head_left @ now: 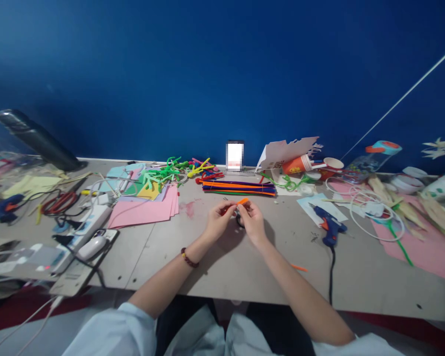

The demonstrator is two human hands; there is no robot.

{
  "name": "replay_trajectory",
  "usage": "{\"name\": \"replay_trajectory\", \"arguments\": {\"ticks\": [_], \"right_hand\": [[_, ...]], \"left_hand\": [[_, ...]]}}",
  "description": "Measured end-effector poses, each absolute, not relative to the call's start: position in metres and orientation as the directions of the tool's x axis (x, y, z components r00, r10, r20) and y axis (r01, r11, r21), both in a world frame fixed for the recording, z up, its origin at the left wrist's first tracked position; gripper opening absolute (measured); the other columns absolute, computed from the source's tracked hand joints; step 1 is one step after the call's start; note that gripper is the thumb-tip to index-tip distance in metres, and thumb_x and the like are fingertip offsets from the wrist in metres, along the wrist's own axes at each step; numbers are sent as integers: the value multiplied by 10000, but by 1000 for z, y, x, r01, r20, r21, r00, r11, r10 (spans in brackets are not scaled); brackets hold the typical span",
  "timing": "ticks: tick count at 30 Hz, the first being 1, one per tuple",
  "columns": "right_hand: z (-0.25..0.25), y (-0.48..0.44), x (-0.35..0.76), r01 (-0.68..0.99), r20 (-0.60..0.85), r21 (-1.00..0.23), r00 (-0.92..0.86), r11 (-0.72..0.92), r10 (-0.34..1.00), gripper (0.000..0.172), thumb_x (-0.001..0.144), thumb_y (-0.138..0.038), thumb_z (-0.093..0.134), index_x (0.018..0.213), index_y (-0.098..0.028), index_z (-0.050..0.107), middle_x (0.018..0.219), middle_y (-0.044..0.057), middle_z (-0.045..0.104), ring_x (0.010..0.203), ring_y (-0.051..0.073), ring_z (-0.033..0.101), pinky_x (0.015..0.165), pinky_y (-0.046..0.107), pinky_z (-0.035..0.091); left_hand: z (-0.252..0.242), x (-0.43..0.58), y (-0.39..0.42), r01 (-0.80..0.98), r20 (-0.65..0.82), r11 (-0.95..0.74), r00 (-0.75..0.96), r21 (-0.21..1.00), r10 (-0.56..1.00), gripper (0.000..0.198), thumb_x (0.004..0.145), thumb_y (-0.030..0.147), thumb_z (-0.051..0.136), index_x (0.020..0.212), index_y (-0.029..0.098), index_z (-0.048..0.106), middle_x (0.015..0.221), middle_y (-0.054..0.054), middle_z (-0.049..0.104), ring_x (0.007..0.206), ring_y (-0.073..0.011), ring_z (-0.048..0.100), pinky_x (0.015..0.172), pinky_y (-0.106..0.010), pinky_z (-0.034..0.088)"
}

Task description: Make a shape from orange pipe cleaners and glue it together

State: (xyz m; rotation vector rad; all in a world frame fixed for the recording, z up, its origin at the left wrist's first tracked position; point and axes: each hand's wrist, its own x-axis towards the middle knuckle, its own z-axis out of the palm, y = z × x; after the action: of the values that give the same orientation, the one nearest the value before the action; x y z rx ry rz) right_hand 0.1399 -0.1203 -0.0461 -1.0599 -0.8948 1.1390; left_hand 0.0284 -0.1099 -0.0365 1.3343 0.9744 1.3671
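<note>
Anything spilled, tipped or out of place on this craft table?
An orange paper cup lies tipped on its side at the back. A pink smear marks the table beside the pink paper. A stray orange scrap lies near the front edge.

Table (pixel 215 269): grey-brown top, scuffed, dark specks.
Far edge, centre: bundle of pipe cleaners (pixel 239 187) lying flat, orange and purple.
Left of centre: stack of pink paper sheets (pixel 144 211).
Toward left edge: white power strip (pixel 91 223), cables around it.
Right of centre: blue glue gun (pixel 330 227), its cord crossing the near edge.
Right edge: large pink sheet (pixel 426 254).
Toward near edge: short orange scrap (pixel 299 268).
</note>
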Motion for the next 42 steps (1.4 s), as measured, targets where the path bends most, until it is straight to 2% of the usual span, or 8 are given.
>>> {"name": "replay_trajectory", "arguments": {"ticks": [5,14,20,25,33,42], "right_hand": [[-46,-119,139,-326,-32,-945,185,30,982,329,662,-473,700,797,-198,581,599,-62,506,415,44,305,390,213,209],[-43,-119,138,-429,-111,-903,159,-32,981,333,601,-433,747,728,-196,551,484,-92,433,384,36,249,385,210,144],[-40,-118,137,-467,-166,-881,156,-75,974,393,523,-444,782,700,-197,534,465,-104,398,377,31,245,370,199,138],[-40,-119,138,-495,-195,-859,81,-130,978,385,538,-443,780,690,-197,525,444,-117,334,382,33,217,366,195,124],[-39,-119,141,-530,-252,-817,-26,-227,967,418,517,-449,812,679,-182,533,478,-102,378,409,34,254,360,180,142],[-40,-119,142,-555,-261,-794,-57,-248,964,419,514,-442,827,672,-173,547,485,-98,371,425,33,250,368,179,128]], "left_hand": [[-36,29,-111,-102,233,-227,47,968,971,207,775,363,642,835,171,690,799,-58,684,606,-109,596,504,-229,464],[-37,29,-112,-90,230,-228,12,969,973,184,766,323,645,842,163,693,815,-54,678,621,-109,602,535,-228,478],[-39,28,-112,-54,258,-257,16,965,966,178,778,316,634,849,162,687,811,-53,678,627,-109,601,555,-230,487],[-40,28,-112,-25,308,-308,16,951,951,165,795,308,621,850,166,685,835,-63,672,662,-119,609,592,-242,502],[-44,25,-111,92,387,-388,28,917,922,156,828,295,583,866,176,676,866,-63,667,769,-139,622,700,-268,508],[-41,24,-112,147,458,-459,46,876,888,144,847,265,563,867,175,674,844,-58,668,764,-137,618,702,-262,499]]}}
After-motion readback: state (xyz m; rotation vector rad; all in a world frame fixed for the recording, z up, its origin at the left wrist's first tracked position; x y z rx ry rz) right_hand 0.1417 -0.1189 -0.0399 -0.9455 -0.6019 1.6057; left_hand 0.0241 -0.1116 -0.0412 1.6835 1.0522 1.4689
